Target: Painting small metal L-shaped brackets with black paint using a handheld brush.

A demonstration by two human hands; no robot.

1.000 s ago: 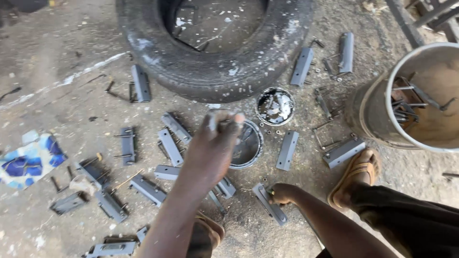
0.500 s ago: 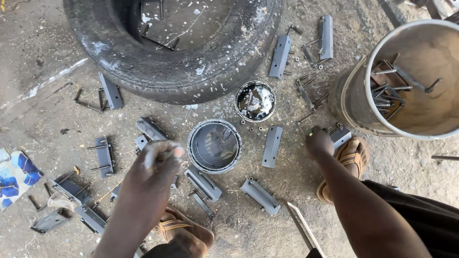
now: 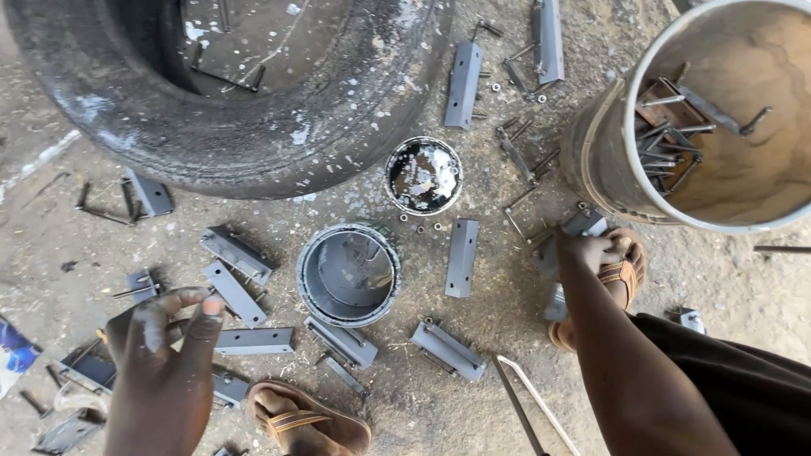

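Observation:
My left hand (image 3: 165, 359), smeared with grey paint, hovers with fingers apart over grey metal brackets (image 3: 253, 340) lying on the dirt at the lower left; it holds nothing. My right hand (image 3: 587, 251) reaches right and closes on a grey metal bracket (image 3: 583, 224) at the foot of the big bucket (image 3: 608, 160), just beside my sandalled foot (image 3: 623, 272). Between the hands stands an open tin of grey paint (image 3: 351, 274). A smaller tin (image 3: 424, 175) with dark, white-flecked contents sits behind it.
A worn tyre (image 3: 279, 127) fills the top left. The bucket holds bolts and metal pieces (image 3: 667, 143). More brackets (image 3: 462, 257), bolts and nuts are scattered around. My other sandal (image 3: 308, 420) is at the bottom; a bent metal rod (image 3: 528, 401) lies next to it.
My left hand has drawn back from the paint tin to the lower left and opened. My right hand has moved right to the bracket by the bucket. The view has shifted right.

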